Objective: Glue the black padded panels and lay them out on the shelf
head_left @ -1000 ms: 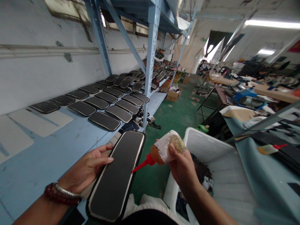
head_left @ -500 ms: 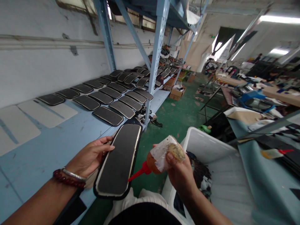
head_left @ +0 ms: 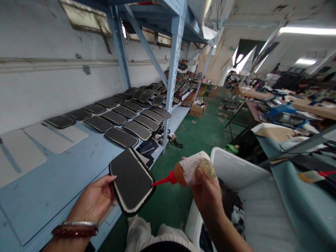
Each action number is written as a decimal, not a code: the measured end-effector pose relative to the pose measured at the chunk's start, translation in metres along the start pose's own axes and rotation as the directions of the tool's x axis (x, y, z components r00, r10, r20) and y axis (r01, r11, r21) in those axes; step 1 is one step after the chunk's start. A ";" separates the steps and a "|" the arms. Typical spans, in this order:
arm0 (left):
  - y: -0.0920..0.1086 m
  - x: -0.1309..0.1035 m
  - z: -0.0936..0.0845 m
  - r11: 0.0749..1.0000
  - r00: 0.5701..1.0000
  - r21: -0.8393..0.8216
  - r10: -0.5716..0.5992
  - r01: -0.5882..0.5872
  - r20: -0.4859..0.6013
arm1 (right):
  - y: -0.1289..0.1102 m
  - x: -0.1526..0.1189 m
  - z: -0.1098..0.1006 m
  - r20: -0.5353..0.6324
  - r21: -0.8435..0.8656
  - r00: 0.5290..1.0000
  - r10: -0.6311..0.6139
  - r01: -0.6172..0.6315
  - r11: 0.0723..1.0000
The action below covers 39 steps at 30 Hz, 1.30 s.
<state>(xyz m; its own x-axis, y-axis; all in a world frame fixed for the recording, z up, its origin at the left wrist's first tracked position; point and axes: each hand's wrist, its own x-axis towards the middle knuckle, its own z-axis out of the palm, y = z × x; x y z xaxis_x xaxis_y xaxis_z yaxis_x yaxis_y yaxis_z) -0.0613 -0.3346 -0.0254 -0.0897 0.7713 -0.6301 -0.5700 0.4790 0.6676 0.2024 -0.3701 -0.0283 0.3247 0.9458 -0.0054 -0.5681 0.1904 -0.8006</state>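
A dark panel with rounded corners and a pale line along its border (head_left: 132, 180) is tilted in front of me. My left hand (head_left: 96, 197) grips its left edge, thumb on top, with the other fingers partly hidden beneath. Closed around an orange glue bottle (head_left: 181, 173) with a torn white label is my right hand (head_left: 207, 189). The bottle lies nearly level, and its red nozzle tip meets the pale line at the panel's right edge. Many similar dark panels (head_left: 122, 137) lie in rows on the blue shelf (head_left: 76, 171).
Blue rack posts (head_left: 172, 70) rise beyond the panel. At the right stands a white bin (head_left: 259, 196) with dark scraps inside. Pale flat sheets (head_left: 23, 157) lie on the shelf at left. A cardboard box (head_left: 197, 109) sits on the green floor.
The held panel has been turned and tilted, so it looks shorter and wider. The bottle has moved slightly right and up, and its nozzle tip is higher on the panel's right edge.
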 end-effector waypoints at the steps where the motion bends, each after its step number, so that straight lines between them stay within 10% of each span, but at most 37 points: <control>1: -0.003 0.000 0.001 1.000 1.000 -0.021 0.004 -0.005 -0.027 | 0.000 0.003 -0.001 -0.021 0.005 1.000 -0.019 0.019 1.000; 13: -0.018 0.001 0.006 0.950 0.982 -0.300 0.032 -0.087 -0.185 | 0.008 0.000 -0.008 -0.053 0.041 0.998 -0.041 0.043 0.998; 39: -0.031 0.012 -0.006 0.943 0.983 -0.303 0.091 -0.137 -0.161 | 0.014 -0.008 -0.005 -0.024 0.027 0.997 -0.074 0.075 0.997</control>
<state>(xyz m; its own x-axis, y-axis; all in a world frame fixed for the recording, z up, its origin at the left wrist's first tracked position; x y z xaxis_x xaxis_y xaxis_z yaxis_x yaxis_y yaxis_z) -0.0496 -0.3425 -0.0555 -0.2721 0.7340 -0.6222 -0.7729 0.2186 0.5958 0.1957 -0.3765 -0.0427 0.3840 0.9225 0.0392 -0.5623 0.2673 -0.7825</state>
